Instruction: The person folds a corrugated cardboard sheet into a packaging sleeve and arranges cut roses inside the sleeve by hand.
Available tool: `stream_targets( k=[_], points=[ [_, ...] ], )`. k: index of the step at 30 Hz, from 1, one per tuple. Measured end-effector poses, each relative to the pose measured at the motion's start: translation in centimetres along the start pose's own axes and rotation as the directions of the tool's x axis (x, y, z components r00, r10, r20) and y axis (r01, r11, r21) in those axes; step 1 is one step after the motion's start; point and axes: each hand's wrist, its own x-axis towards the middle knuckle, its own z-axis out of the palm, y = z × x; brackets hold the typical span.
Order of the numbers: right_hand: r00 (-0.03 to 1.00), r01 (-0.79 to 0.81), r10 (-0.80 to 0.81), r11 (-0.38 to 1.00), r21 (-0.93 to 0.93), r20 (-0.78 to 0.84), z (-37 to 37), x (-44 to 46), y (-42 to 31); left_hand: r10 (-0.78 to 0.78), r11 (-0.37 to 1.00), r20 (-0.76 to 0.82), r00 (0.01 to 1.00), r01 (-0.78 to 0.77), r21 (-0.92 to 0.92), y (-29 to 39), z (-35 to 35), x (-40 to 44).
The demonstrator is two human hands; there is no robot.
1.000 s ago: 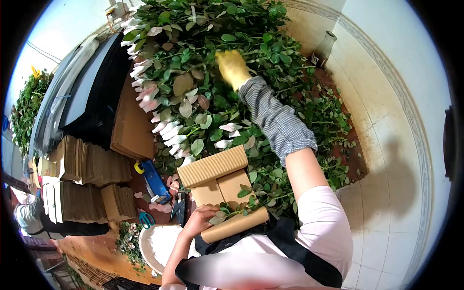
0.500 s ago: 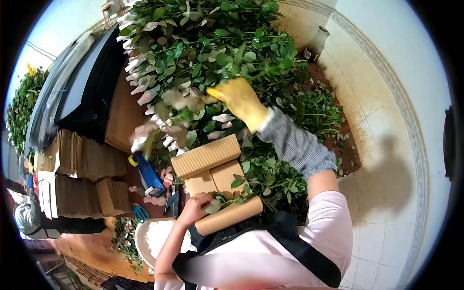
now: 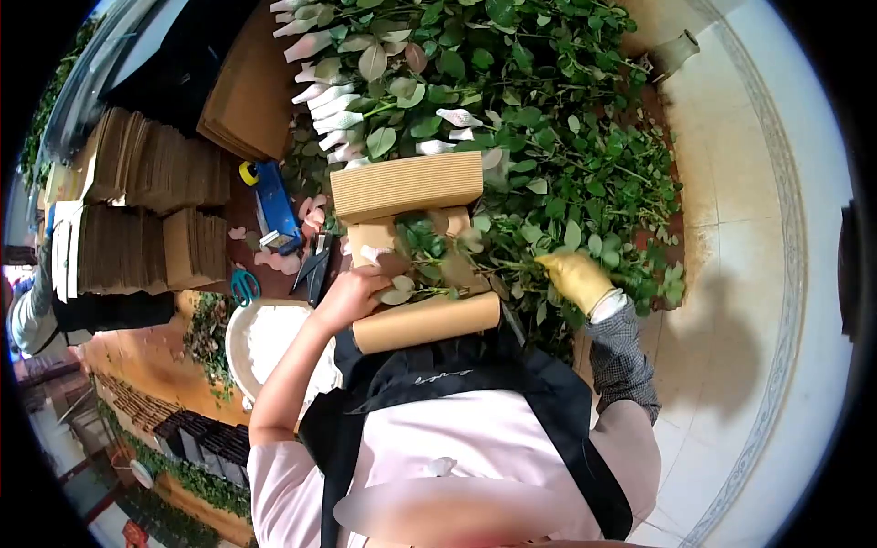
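Note:
My left hand (image 3: 354,296), bare, rests on the left side of a sheet of corrugated cardboard (image 3: 406,187). Its fingers are curled at the head end of a leafy rose (image 3: 426,239), whose pale bud lies beside the fingertips; the exact grip is partly hidden. The sheet's near edge is a brown roll (image 3: 427,323) against my apron. My right hand (image 3: 577,278), in a yellow glove, is closed on the rose's stem to the right of the cardboard. Leaves blur between both hands.
A heap of roses (image 3: 539,137) with white-sleeved heads (image 3: 333,121) covers the far side. At left are a blue tape dispenser (image 3: 277,205), black scissors (image 3: 315,268), teal scissors (image 3: 245,287), stacked cardboard (image 3: 137,251) and a white-lined basket (image 3: 239,342). Another person (image 3: 36,310) stands far left.
My gloved right hand has come back from the far heap to the right of the cardboard, bringing a rose across it. My left hand stays at the cardboard's left side. The view has shifted.

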Motion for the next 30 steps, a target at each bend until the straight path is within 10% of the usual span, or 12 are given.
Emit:
stream_targets(
  k=[7,8,10,13,16,20,22,24,25,27,28,30],
  points=[
    [0.973,0.010,-0.016,1.000,-0.027,-0.232,1.4,0.1,0.0,0.060,0.941,-0.140,0.988,-0.009,0.338,3.2,-2.6,1.5],
    [0.915,-0.401,0.372,0.884,0.241,0.157,4.8,1.2,2.3,0.045,0.968,-0.154,0.987,-0.005,0.251,1.7,-0.9,1.1],
    [0.991,-0.032,0.017,0.994,0.106,0.133,4.8,2.3,3.7,-0.041,0.997,-0.102,0.994,0.047,0.057,2.2,-1.2,1.1],
    [0.818,-0.172,-0.043,0.933,0.315,0.573,-6.4,5.1,4.0,-0.188,0.968,-0.174,0.967,0.152,-0.200,2.5,-0.4,0.8],
    [0.974,0.215,-0.190,0.945,0.248,-0.121,-14.0,11.6,2.7,-0.192,0.968,-0.147,0.970,0.162,-0.193,2.5,-0.3,0.6],
    [0.654,0.520,-0.312,0.847,0.110,-0.689,-22.8,27.1,-2.5,-0.143,0.931,-0.124,0.982,0.090,-0.355,1.7,0.2,0.6],
    [0.503,0.220,-0.266,0.959,-0.176,-0.822,-25.1,35.4,-2.3,-0.063,0.975,-0.125,0.990,0.035,-0.219,1.0,0.3,0.6],
    [0.739,-0.117,-0.042,0.975,-0.188,-0.673,-25.1,41.1,-1.4,-0.086,0.970,-0.132,0.988,0.053,-0.237,1.5,-0.2,0.7],
    [0.712,-0.030,0.076,0.996,0.078,-0.698,-21.3,47.0,1.6,-0.136,0.953,-0.129,0.982,0.094,-0.288,1.9,-0.4,0.8],
    [0.725,-0.199,0.105,0.978,-0.061,-0.681,-19.3,47.8,0.1,-0.089,0.962,-0.136,0.987,0.050,-0.268,1.4,-0.1,0.8],
    [0.773,-0.403,0.033,0.797,-0.450,-0.634,-20.0,43.0,-4.2,-0.119,0.953,-0.132,0.984,0.076,-0.293,1.5,-0.1,0.9],
    [0.779,-0.410,0.030,0.781,-0.472,-0.627,-18.0,41.6,-4.3,-0.115,0.956,-0.126,0.985,0.075,-0.284,1.7,-0.7,1.1]
  ],
)
